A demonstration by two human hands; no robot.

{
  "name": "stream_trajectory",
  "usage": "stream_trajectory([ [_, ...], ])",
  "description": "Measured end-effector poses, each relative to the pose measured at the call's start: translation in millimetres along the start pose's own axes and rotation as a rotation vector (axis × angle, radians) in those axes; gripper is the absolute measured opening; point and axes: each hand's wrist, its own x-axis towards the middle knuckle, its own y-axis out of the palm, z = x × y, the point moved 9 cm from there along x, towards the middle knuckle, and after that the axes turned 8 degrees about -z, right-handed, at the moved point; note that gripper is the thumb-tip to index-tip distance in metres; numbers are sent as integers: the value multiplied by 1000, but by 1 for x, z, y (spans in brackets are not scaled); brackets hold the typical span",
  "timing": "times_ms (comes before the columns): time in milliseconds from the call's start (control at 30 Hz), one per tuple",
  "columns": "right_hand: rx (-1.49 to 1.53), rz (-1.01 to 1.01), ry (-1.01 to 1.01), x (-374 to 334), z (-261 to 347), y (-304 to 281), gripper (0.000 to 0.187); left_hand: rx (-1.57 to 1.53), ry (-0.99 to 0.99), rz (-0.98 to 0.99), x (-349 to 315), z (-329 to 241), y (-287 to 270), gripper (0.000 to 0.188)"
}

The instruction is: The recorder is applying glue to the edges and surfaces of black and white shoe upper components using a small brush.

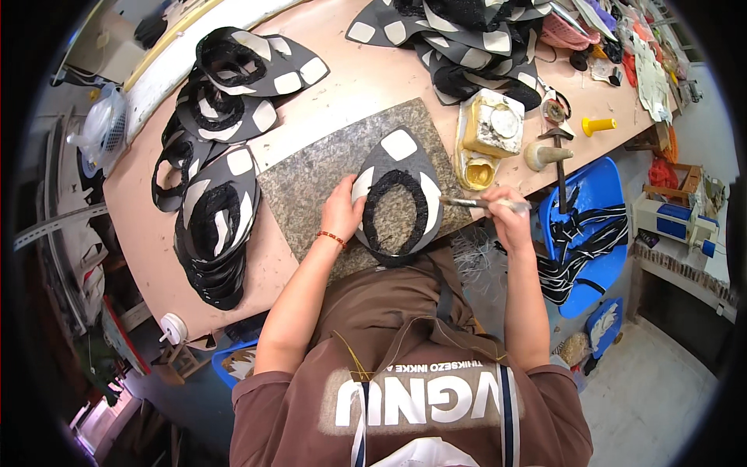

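A dark grey shoe upper (430, 173) with white patches and a fuzzy black lining round its oval opening lies on a speckled stone slab (311, 167). My left hand (342, 208) grips its left edge, thumb on top, the other fingers partly hidden. In my right hand (510, 220) is a brush (465, 202), pinched by its handle, with the bristle end at the upper's right edge. Just beyond that hand stands a crusted white-and-yellow pot (480, 173) with yellowish liquid in its small round opening.
More uppers are stacked at the left (218, 226) and heaped at the back (475, 39) of the pink table (148, 257). A hammer (558, 167) and a yellow spool-like piece (599, 125) lie at the right. A blue bin (603, 268) holds striped black straps.
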Motion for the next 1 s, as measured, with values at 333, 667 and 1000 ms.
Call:
stream_trajectory([
  [333, -662, 510, -207, 47, -23, 184, 13, 55, 150, 75, 31, -14, 3, 50],
  [667, -1050, 500, -688, -25, -5, 119, 12, 189, 11, 256, 29, -9, 19, 59],
  [1000, -529, 141, -115, -68, -40, 59, 9, 128, 113, 201, 33, -8, 19, 60],
])
